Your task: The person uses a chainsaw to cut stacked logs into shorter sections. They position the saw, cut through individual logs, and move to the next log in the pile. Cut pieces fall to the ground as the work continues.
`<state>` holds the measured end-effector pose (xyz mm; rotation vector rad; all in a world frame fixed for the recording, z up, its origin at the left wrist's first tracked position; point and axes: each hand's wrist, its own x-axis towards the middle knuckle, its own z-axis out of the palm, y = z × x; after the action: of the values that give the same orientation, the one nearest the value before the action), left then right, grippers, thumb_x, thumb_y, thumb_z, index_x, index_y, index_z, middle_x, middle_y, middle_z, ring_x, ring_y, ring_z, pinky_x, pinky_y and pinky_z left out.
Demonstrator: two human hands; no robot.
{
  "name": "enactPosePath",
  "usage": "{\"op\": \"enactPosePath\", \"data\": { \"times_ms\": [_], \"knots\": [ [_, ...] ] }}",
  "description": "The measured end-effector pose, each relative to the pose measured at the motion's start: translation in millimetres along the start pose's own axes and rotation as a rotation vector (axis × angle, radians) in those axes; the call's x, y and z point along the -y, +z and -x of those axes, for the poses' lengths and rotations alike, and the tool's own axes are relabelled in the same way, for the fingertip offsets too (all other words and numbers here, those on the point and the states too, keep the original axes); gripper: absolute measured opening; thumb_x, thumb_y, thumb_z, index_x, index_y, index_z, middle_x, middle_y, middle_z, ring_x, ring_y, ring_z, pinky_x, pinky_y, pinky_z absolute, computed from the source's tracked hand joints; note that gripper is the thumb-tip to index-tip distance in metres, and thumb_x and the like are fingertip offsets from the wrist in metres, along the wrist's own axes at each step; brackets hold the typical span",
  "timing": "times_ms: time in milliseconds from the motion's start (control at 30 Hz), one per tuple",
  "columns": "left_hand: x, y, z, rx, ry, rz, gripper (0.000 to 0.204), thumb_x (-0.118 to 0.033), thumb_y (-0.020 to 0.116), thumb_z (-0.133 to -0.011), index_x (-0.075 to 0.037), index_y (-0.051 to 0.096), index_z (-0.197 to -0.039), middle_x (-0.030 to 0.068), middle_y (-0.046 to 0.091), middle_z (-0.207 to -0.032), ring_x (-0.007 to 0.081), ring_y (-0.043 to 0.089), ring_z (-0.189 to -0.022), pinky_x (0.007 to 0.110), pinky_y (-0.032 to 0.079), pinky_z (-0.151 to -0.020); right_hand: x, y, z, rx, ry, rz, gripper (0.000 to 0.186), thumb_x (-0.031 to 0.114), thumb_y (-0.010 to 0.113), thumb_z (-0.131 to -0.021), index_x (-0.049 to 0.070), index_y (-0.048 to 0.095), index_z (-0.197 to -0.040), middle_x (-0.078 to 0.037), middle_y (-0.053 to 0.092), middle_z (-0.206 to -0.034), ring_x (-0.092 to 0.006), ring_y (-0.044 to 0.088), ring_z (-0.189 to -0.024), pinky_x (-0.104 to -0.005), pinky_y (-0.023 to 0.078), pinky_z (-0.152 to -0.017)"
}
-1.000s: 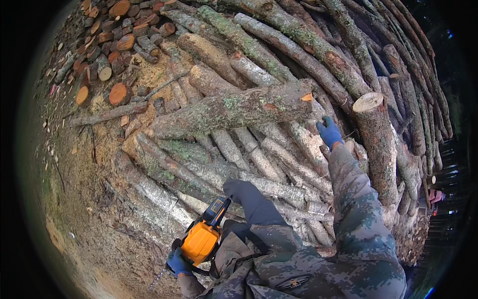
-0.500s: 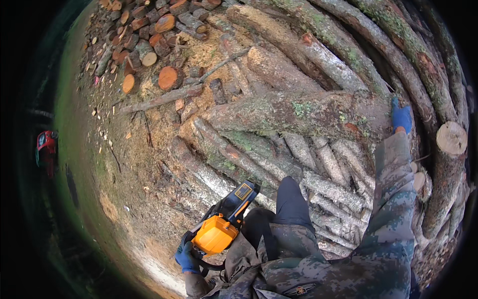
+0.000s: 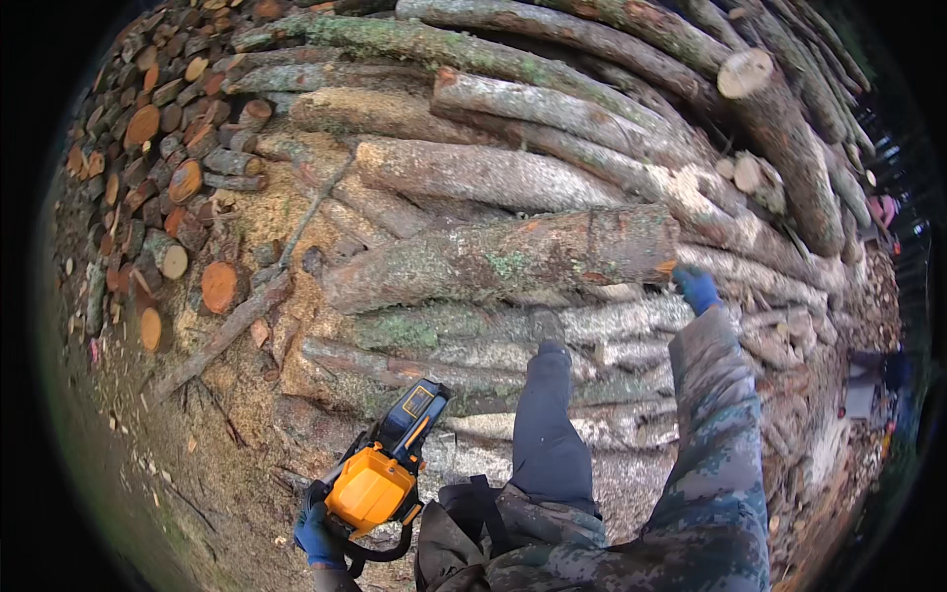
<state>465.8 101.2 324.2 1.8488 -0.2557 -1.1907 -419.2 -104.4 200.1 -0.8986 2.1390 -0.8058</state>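
Observation:
In my blue-gloved left hand (image 3: 318, 533) is the black handle of a chainsaw (image 3: 370, 488) with an orange-yellow and black body, held low beside my left leg. No guide bar shows. A thick, mossy log (image 3: 513, 259) lies crosswise in front of me on top of other logs. My right arm reaches forward, and my blue-gloved right hand (image 3: 698, 288) is curled at the right end of this log, its fingers partly hidden. One foot is among the logs just this side of it.
Long logs (image 3: 552, 94) lie stacked beyond, with a pale cut end (image 3: 745, 73) facing me at upper right. Many cut rounds (image 3: 185, 182) are heaped at upper left. A thin branch (image 3: 222, 337) lies on sawdust at left. Thinner logs (image 3: 424, 370) lie underfoot.
The view has turned to the right, so the heap of rounds and the logs sit differently. My right hand stays at the log's right end; the chainsaw is still in my left hand.

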Motion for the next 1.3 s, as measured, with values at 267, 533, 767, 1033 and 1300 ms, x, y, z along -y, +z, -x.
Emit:
{"op": "enactPosePath", "data": {
  "times_ms": [267,533,767,1033,1300],
  "knots": [
    [68.0,-89.1,-36.6,0.115,0.016,-0.227,0.016,0.000,0.065,-0.089,0.002,0.072,-0.103,0.0053,0.054,-0.054,0.0191,0.047,-0.036,0.034,0.037,-0.037,-309.3,66.2,546.4,-0.006,0.583,0.485,0.035,0.038,0.072,-0.094,0.004,0.077,-0.101,-0.010,0.074,-0.081,-0.0201,0.069,-0.066,-0.0389,0.054,-0.061],
    [141.8,-203.9,-97.0,0.121,-0.120,-0.317,0.006,-0.008,0.070,-0.082,-0.004,0.072,-0.086,0.0010,0.052,-0.060,0.0192,0.050,-0.045,0.037,0.043,-0.044,-291.3,211.7,743.0,-0.048,0.718,0.014,0.043,0.038,0.073,-0.094,0.002,0.073,-0.117,-0.009,0.075,-0.090,-0.0187,0.070,-0.072,-0.0358,0.055,-0.063],
    [155.3,-181.8,-95.8,0.286,-0.360,-0.270,0.019,-0.016,0.061,-0.091,-0.006,0.071,-0.104,0.0076,0.065,-0.082,0.0275,0.061,-0.067,0.043,0.052,-0.061,-239.2,251.1,765.3,-0.020,0.584,-0.001,0.055,0.043,0.076,-0.091,0.001,0.070,-0.125,-0.021,0.078,-0.103,-0.0282,0.077,-0.093,-0.0384,0.058,-0.085],
    [138.6,-170.4,-98.3,0.452,-0.407,-0.289,0.029,-0.026,0.051,-0.101,-0.009,0.070,-0.114,0.0119,0.074,-0.089,0.0340,0.069,-0.076,0.049,0.058,-0.068,-244.1,256.8,797.1,-0.082,0.504,-0.234,0.057,0.047,0.073,-0.091,0.003,0.069,-0.127,-0.020,0.076,-0.110,-0.0296,0.073,-0.101,-0.0396,0.056,-0.090],
    [159.0,-88.7,-73.8,0.584,-0.348,-0.527,0.027,-0.028,0.051,-0.102,-0.010,0.070,-0.105,0.0086,0.070,-0.074,0.0315,0.063,-0.062,0.048,0.053,-0.058,-303.7,267.4,874.8,-0.220,0.758,-0.433,0.033,0.036,0.073,-0.092,0.004,0.076,-0.101,-0.008,0.076,-0.084,-0.0187,0.073,-0.070,-0.0338,0.056,-0.058]
  ]
}}
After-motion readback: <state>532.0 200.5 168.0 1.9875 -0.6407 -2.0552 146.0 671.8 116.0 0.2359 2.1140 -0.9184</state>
